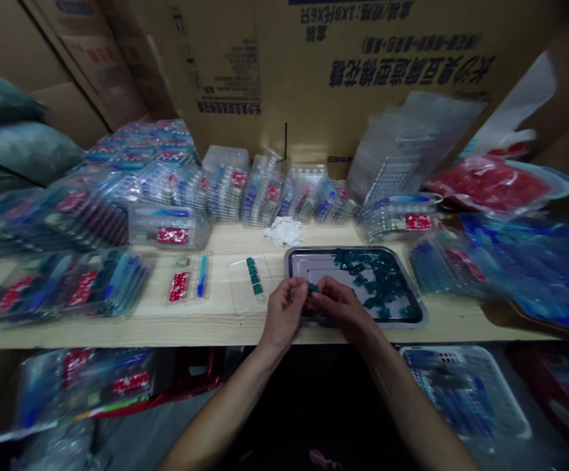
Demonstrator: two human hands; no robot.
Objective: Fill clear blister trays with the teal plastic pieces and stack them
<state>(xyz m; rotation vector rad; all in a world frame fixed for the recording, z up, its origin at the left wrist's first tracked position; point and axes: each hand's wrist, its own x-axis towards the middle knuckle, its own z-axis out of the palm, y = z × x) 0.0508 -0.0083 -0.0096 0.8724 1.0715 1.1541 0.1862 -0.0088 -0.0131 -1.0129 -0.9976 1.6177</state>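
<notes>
My left hand point(285, 307) and my right hand point(336, 301) meet over the left front part of a metal tray point(419, 314). Both sets of fingertips pinch a small dark green piece point(312, 287); its exact kind is too small to tell. Many similar dark green pieces point(380, 288) lie loose in the tray. Just left of my hands, a clear plastic blister tray point(239, 288) lies flat with a row of several green pieces point(254, 275) in it. Farther left, another clear blister tray holds a blue pen point(201, 276) and a red patterned packet point(178, 286).
Stacks of filled clear packages point(83, 216) line the left and back. A crumpled white tissue point(284, 231) sits behind the tray. Empty clear trays point(402, 150) lean against a cardboard box point(265, 59). Blue items fill a bin point(534, 314) at right; a white basket point(505, 399) stands below.
</notes>
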